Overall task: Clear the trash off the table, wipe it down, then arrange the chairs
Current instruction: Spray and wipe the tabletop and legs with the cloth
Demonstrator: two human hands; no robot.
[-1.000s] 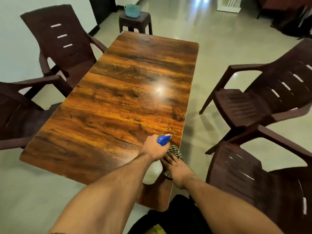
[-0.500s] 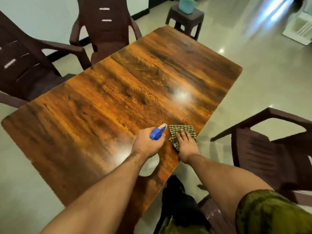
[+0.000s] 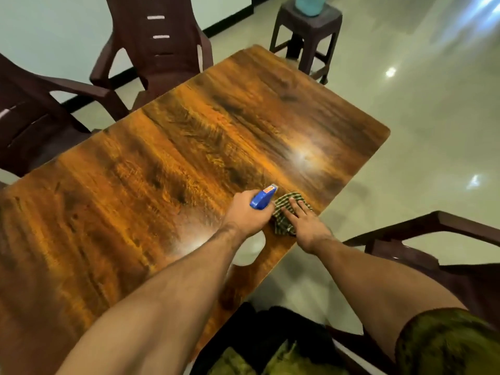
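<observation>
Wipe-down step, by my read: no trash shows on the glossy orange-brown wood-grain table (image 3: 162, 171), and the chairs aren't set yet. L hand (image 3: 244, 213) is wrapped round the neck of the white spray bottle w/ blue trigger head (image 3: 261, 200), fingers curled on it. R hand (image 3: 308, 226) lies flat, fingers straight and spread, pressing the green-checked folded cloth (image 3: 281, 227) onto the tabletop just inside the right long edge, touching the wood, right beside the bottle. Bottle's long axis runs roughly from the person outward, white body low and near, blue head far; the nozzle points up-right in view, twd the far end of the table, over the cloth. Table's long axis goes lower-left to upper-right. Can't tell if the trigger is being squeezed. Next move prob. needs the cloth swept along the grain across the rest of the top, keeping the palm flat. Dark brown plastic armchairs stand at far left (image 3: 159, 36), near left (image 3: 32, 125) and right (image 3: 433, 239), apart from the table.
</observation>
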